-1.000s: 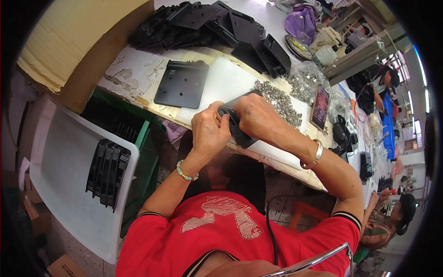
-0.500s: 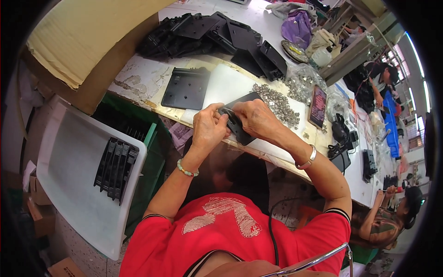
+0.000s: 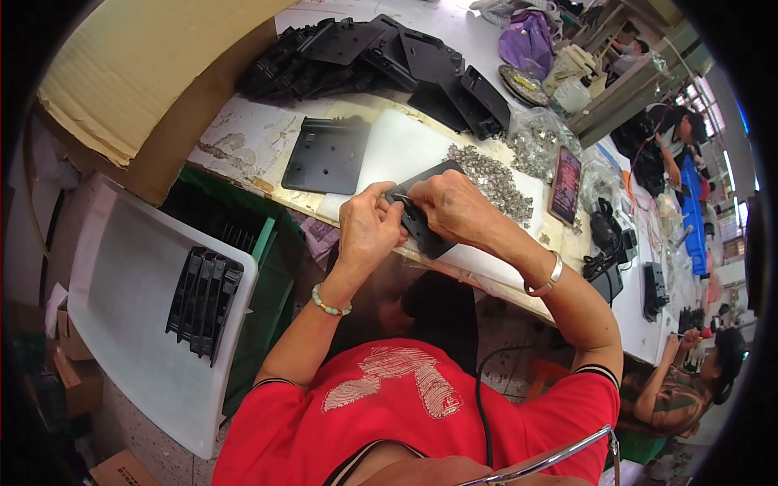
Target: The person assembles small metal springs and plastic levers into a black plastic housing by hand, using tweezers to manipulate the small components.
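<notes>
Over the table's near edge, a black plastic panel [image 3: 433,240] lies tilted between my hands. My left hand [image 3: 369,225] is closed on the panel's left edge, with the fingertips curled inward. My right hand [image 3: 454,206] bends over the panel's upper face, its fingers pinched together; a thin light sliver shows at the fingertips, too small to name. Just right of that hand is a pile of small metal clips or fittings [image 3: 494,180] on a white foam sheet [image 3: 397,146]. Left of the sheet another black panel [image 3: 326,154] lies flat.
A heap of black panels [image 3: 344,42] covers the far table. To the right are a phone [image 3: 565,185], clear plastic bags [image 3: 536,139] and black adapters [image 3: 604,231]. A white tray [image 3: 130,283] with black parts [image 3: 204,300] and a cardboard box [image 3: 154,73] stand left. Co-workers sit farther right.
My right fingers have shifted slightly over the panel, while my left hand keeps its grip. The whole view has moved a little; the objects on the table stay in place.
</notes>
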`<state>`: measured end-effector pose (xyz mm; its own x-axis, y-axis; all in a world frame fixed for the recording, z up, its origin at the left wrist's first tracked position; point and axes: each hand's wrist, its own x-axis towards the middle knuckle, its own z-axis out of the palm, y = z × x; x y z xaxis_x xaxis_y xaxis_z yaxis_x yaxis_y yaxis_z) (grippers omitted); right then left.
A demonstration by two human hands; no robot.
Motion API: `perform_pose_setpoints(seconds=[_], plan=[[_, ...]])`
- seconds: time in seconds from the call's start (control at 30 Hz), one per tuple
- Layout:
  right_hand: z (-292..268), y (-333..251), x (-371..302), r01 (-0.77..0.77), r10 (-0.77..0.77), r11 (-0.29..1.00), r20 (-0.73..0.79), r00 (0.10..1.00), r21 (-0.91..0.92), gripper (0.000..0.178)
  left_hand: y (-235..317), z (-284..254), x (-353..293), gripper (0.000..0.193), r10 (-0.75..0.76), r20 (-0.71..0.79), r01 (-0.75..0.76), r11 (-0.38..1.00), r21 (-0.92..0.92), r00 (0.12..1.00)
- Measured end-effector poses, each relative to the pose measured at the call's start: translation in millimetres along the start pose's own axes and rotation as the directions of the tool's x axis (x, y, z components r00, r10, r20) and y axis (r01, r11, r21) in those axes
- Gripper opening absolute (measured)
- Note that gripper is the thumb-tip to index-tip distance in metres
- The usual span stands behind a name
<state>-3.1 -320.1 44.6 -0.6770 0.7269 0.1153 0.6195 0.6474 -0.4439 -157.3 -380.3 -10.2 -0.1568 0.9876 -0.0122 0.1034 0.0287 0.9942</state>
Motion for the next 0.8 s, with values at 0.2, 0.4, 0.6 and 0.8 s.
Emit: perform_pose_setpoints(seconds=[0.2,0.4,0.6,0.8], plan=[[3.0,-6.6,0.2,-0.04,0.04,0.998,-0.007,0.999,-0.043,0.01,0.2,0.2,-0.7,0.031,0.024,0.0,-0.023,0.999,0.045,1.0],[-0.5,-22.4,2.4,-0.071,0.071,0.995,0.008,0.997,-0.064,0.009,-18.3,4.7,1.0,0.03,0.209,-0.091,-0.187,0.96,0.207,0.974],[-22.8,-38.2,11.8,-0.06,0.095,0.974,0.155,0.983,-0.218,0.017,-6.2,8.4,0.8,0.027,0.265,-0.087,-0.236,0.938,0.252,0.96],[-6.8,-39.0,2.5,0.075,-0.067,0.994,0.096,0.993,-0.079,0.019,-32.4,4.3,9.5,0.02,0.382,-0.098,-0.374,0.923,0.091,0.919]])
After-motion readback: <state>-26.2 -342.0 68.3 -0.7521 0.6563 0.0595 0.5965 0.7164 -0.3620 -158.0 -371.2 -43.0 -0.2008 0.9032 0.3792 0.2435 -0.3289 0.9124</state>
